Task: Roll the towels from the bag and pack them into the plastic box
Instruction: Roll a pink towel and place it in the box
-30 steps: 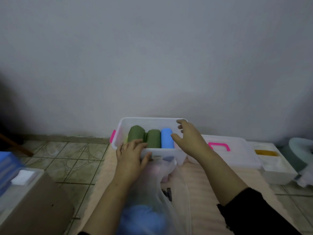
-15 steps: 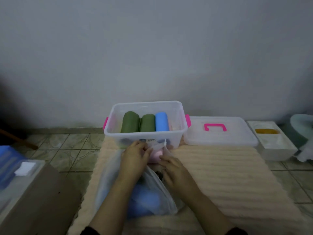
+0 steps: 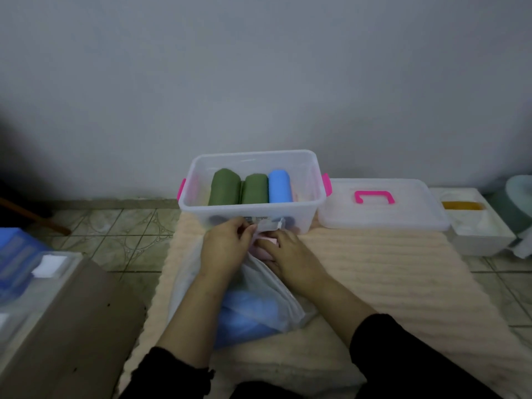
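Note:
The clear plastic box (image 3: 312, 171) with pink latches stands at the far edge of the rug. It holds two rolled green towels (image 3: 224, 188) and a rolled blue towel (image 3: 279, 187) side by side. In front of it lies a translucent plastic bag (image 3: 285, 309) with a blue towel (image 3: 244, 312) showing through. My left hand (image 3: 224, 249) pinches the bag's mouth. My right hand (image 3: 288, 254) reaches into the opening, fingers on a pink towel (image 3: 269, 241); whether it grips the towel is hidden.
The box's lid (image 3: 380, 205) with a pink handle lies to the right on the floor, beside a white container (image 3: 478, 226). A cream ribbed rug (image 3: 388, 283) covers the tiled floor. A brown cardboard box (image 3: 72, 326) sits at the left.
Both hands came back from the box to the bag's mouth. The right hand went into the opening and a pink towel now shows there.

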